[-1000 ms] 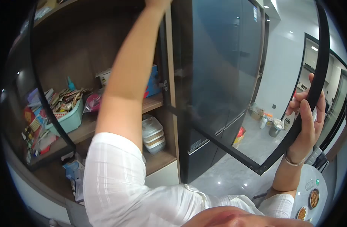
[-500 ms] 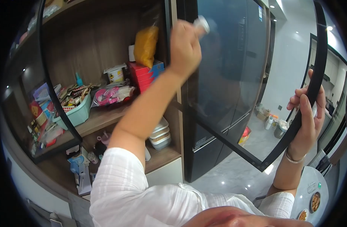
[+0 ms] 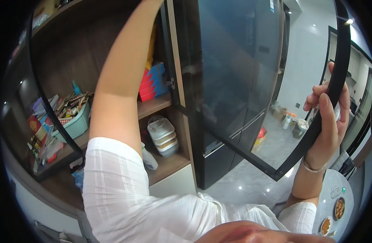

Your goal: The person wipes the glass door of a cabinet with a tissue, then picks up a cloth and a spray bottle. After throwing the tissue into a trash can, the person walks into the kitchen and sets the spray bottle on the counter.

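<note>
My left forearm stretches up past the top edge, in front of the cabinet shelves; the left hand itself is out of view. At the right, my right hand grips the black-framed glass door, with thumb and fingers wrapped round the frame's upright side. A small whitish thing shows between the right palm and the frame; its kind is unclear. Through the glass stands a dark blue fridge. The raised arm partly covers a yellow bag and a red and blue box.
A pale green basket full of packets sits on the left shelf. Stacked lidded containers and a white bottle stand on the lower shelf. At the right is a round table with dishes. Several items rest on the floor beyond the fridge.
My left hand, holding a small white thing earlier, has moved up and left from before the glass, out of view. The right hand keeps its grip. The view has shifted slightly.
</note>
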`<state>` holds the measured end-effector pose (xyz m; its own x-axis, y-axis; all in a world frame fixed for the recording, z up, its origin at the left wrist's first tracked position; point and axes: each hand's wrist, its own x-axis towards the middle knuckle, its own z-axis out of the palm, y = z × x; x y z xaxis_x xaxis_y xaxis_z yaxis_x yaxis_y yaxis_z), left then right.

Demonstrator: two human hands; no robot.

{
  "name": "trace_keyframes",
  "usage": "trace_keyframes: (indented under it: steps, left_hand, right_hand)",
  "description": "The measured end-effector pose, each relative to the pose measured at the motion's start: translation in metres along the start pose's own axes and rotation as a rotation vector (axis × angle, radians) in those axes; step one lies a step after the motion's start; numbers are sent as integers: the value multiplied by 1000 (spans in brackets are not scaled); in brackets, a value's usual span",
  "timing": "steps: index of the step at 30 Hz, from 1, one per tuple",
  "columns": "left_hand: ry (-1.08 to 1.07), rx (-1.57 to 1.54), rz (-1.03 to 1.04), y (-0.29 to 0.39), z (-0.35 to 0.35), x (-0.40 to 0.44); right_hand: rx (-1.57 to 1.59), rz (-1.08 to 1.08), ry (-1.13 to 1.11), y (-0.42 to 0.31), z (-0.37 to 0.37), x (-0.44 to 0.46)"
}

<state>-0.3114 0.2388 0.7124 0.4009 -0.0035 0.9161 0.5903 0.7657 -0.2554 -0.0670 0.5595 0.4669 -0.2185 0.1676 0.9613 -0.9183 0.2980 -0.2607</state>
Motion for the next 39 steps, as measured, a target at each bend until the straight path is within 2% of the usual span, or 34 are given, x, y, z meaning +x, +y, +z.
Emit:
trace_keyframes:
  steps: [5,7,11,14,15,18,19,21,24,25,26,28,30,32,34,35,37,39]
  left_hand:
    - [-29,-38,21,28,-44,-140]
    - [-155,-9,-164,70,-80,-202]
    - [-357,-146,-321,135,-140,-278]
    - [-360,-237,-453,133,-143,-262]
    - [-251,-218,-336,119,-131,-242]
    - [2,-224,-228,82,-81,-126]
    - [110,-189,-91,57,-56,-89]
    - [88,-52,-106,37,-30,-36]
    - [15,-19,-103,38,-14,-34]
    - [18,-41,-23,40,-17,-48]
    - [22,-60,57,46,-26,-67]
    - [-50,-153,-77,89,-55,-114]
    - [-105,-259,-123,138,-93,-162]
    - [-211,-337,-241,182,-139,-210]
    - [-443,-463,-419,219,-194,-240]
    - [-515,-541,-411,225,-217,-245]
    - [-545,-676,-532,236,-253,-241]
    - [-544,-681,-614,234,-287,-212]
  right_hand:
    - [-36,25,-28,-9,4,-2]
    - [-41,20,-35,-12,6,-4]
    - [-67,15,46,-18,15,-6]
    - [-33,19,-6,-21,12,-8]
    - [-25,20,4,-24,13,-9]
    - [-4,1,48,-30,18,-12]
    - [0,-20,74,-31,19,-12]
    - [11,21,73,-31,17,-13]
    - [-16,13,108,-32,17,-10]
    - [-16,28,101,-32,15,-10]
    - [-14,44,92,-30,15,-10]
    - [-39,-15,87,-29,15,-8]
    - [28,-36,102,-40,25,-11]
    - [44,-25,83,-56,36,-18]
    - [15,19,27,-78,46,-26]
    - [60,35,14,-92,56,-30]
    - [136,61,-15,-117,78,-37]
    - [166,-22,-46,-135,101,-41]
